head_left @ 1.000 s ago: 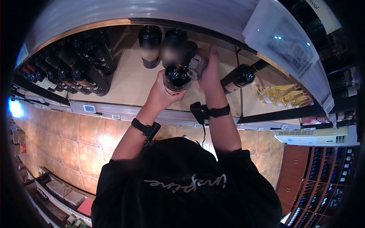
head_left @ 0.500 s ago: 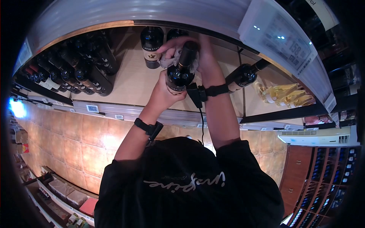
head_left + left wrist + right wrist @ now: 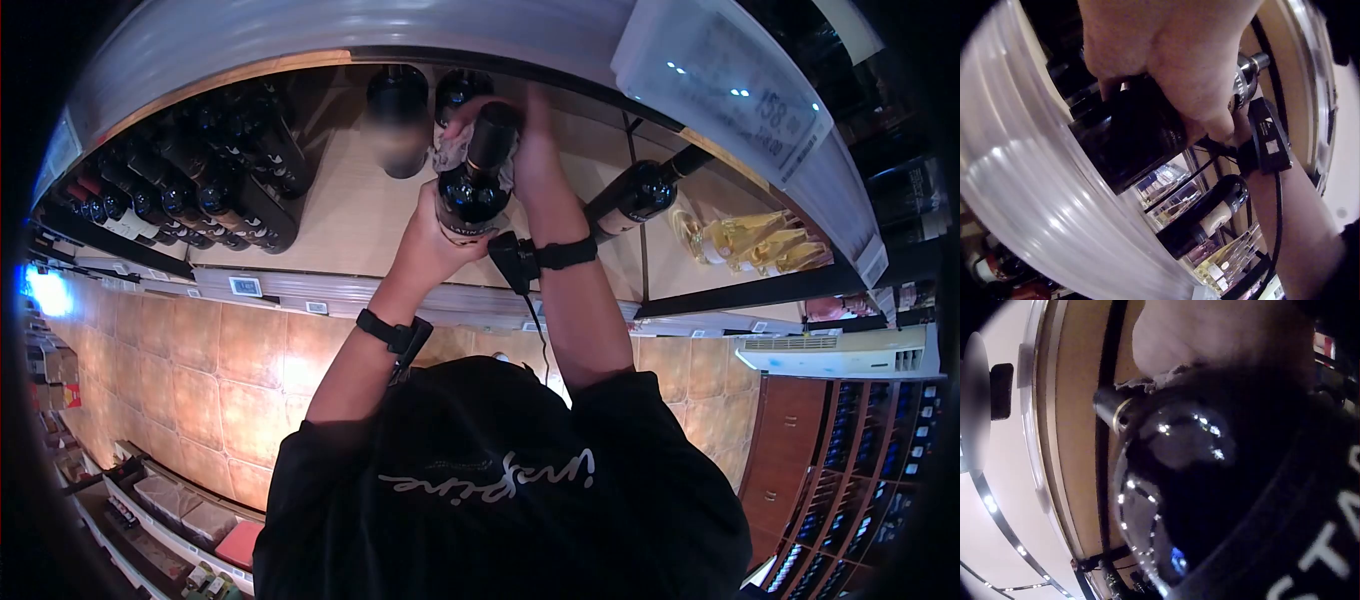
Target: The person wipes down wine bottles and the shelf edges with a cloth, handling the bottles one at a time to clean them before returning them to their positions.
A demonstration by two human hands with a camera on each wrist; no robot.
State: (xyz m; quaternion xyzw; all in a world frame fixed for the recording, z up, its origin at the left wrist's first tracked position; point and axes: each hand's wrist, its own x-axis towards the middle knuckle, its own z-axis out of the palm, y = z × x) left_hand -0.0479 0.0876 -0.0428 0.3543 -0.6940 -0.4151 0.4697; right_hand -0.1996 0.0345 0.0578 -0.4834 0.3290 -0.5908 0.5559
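Observation:
In the head view, a dark wine bottle (image 3: 472, 198) stands tilted toward the camera, its black neck uppermost. My left hand (image 3: 440, 235) grips its lower body, with the thumb across the near side over the label. The right hand (image 3: 535, 165) reaches round behind the neck and holds a crumpled grey cloth (image 3: 448, 158) against the bottle. Up close in the right wrist view, the glossy bottle shoulder (image 3: 1179, 450) and white label letters fill much of the picture, with the cloth (image 3: 1175, 376) beneath the hand. The left wrist view shows the left hand (image 3: 1172, 56) over the dark bottle.
Two similar bottles stand deeper on the shelf (image 3: 335, 220), the left one (image 3: 397, 115) nearer. Rows of dark bottles (image 3: 215, 180) fill the left side. Another bottle (image 3: 635, 195) is beside the right forearm, near clear bottles (image 3: 745, 245). A price tag (image 3: 740, 100) hangs upper right.
My right hand has brought the cloth from the bottle's right side round behind its neck, fingers now showing on the left. The left hand keeps its grip with little movement.

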